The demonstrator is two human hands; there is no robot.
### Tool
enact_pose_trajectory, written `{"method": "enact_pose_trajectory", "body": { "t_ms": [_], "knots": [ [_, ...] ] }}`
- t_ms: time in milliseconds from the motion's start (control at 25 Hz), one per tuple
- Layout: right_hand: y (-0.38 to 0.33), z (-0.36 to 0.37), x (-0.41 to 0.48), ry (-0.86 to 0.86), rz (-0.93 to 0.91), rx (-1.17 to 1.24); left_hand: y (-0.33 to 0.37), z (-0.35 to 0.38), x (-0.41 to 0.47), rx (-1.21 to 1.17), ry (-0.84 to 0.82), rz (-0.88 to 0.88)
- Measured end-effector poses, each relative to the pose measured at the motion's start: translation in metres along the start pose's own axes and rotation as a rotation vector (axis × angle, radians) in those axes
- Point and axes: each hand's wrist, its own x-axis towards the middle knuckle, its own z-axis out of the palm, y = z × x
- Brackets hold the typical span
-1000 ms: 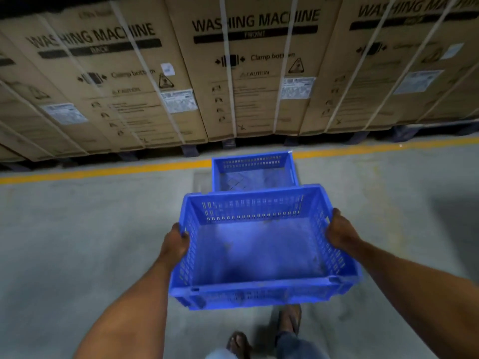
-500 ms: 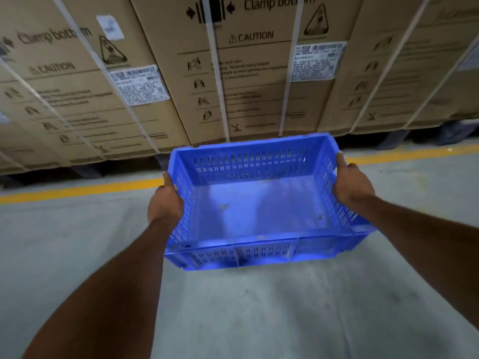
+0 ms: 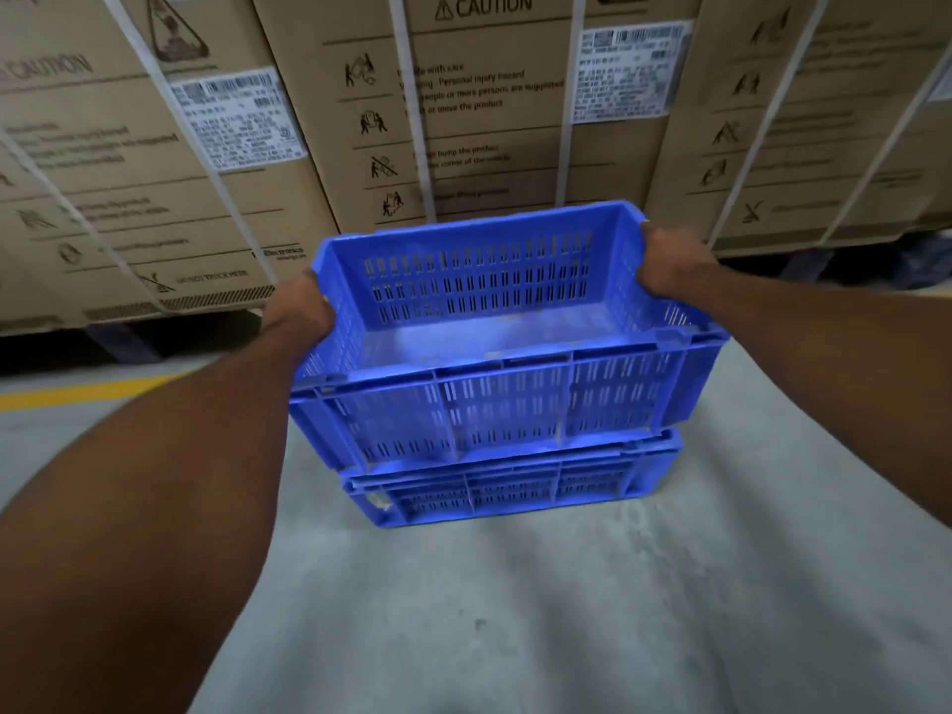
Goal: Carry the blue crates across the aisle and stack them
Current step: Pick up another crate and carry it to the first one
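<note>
**Crate comes down onto the one on the floor**

Since half a second ago the carried crate has dropped lower and closer to the boxes, and a second crate now shows under it. Two bare forearms reach forward from the near edge over the grey concrete floor (image 3: 515, 610). The left hand (image 3: 301, 309) is curled around the left rim of the upper crate (image 3: 494, 399), and the right hand (image 3: 664, 262) is closed over the right rim near its far corner. The upper crate is empty and sits slightly askew over the lower crate (image 3: 507, 489), which rests on the floor; whether the two touch all round cannot be told. A yellow floor line (image 3: 77, 391) runs at left. Beyond stand strapped cardboard boxes (image 3: 479, 110) with caution print.
</note>
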Motion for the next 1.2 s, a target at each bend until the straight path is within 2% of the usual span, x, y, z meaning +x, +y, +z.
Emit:
{"method": "enact_pose_trajectory", "body": {
  "t_ms": [280,600,760,840,960,1040,1200],
  "knots": [
    [0.004,0.004,-0.009,0.005,0.016,0.028,0.000,0.000,-0.012,-0.049,-0.002,-0.020],
    [0.014,0.030,-0.029,0.053,0.028,0.021,-0.011,0.027,-0.011,0.008,0.048,0.034],
    [0.009,0.015,-0.038,-0.094,0.088,0.061,-0.010,0.023,-0.014,-0.018,-0.153,-0.030],
    [0.003,-0.001,-0.053,-0.083,0.102,0.034,-0.003,0.006,-0.029,0.020,-0.163,-0.082],
    [-0.009,-0.035,-0.098,0.046,0.063,0.061,0.008,-0.032,-0.075,0.085,-0.046,0.028],
    [-0.017,-0.070,-0.134,-0.006,0.041,0.081,0.023,-0.066,-0.106,0.047,-0.088,0.049],
    [-0.033,-0.165,-0.210,-0.077,0.086,0.202,0.073,-0.157,-0.178,-0.153,-0.156,-0.058]
  ]
}}
